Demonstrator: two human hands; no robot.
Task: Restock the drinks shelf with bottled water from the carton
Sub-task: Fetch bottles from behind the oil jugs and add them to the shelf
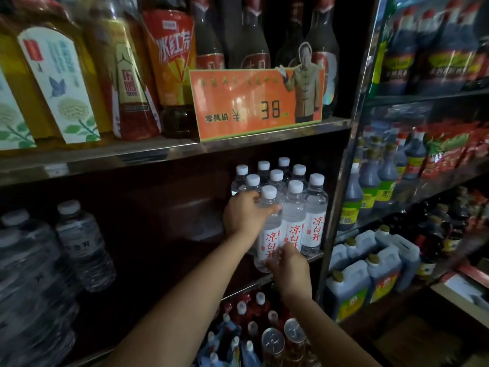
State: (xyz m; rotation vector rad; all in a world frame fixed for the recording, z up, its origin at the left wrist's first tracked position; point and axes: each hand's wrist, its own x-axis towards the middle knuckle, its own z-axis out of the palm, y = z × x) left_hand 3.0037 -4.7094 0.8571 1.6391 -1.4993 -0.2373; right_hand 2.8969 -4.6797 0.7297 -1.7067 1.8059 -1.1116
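A clear water bottle (267,234) with a white cap and red characters on its label stands at the front left of a cluster of several like bottles (304,202) on the middle shelf (312,256). My left hand (244,214) grips its shoulder just under the cap. My right hand (289,266) holds its lower end at the shelf's front edge. The carton is not in view.
Large water jugs (82,242) stand at the shelf's left, with a dark gap between them and the cluster. An orange price sign (254,104) and tea bottles sit on the shelf above. Cans and red-capped bottles (264,327) fill the shelf below. Sauce bottles (370,186) crowd the right-hand rack.
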